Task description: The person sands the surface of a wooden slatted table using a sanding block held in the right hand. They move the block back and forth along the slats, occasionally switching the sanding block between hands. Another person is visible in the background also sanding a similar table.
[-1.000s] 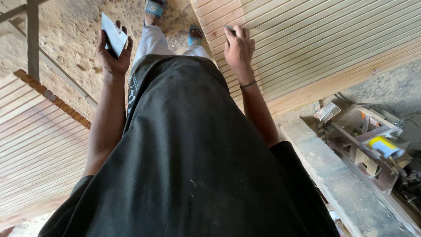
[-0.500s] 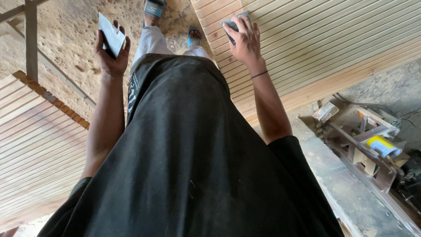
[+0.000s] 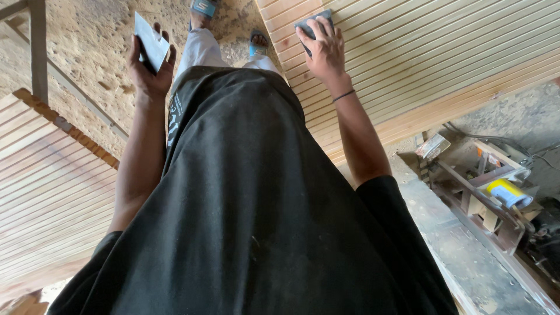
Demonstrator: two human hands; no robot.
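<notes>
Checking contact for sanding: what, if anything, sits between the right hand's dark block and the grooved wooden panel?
Nothing visible. The right hand presses the dark sanding block flat against the grooved wooden panel, with no object showing between them.

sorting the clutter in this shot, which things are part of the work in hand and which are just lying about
In hand:
- right hand pressing a dark sanding pad on the grooved wooden panel
- left hand holding a folded grey sheet, off the wood

Lying about:
- second slatted panel
- yellow and blue can among wood scraps
- dusty bench
</notes>
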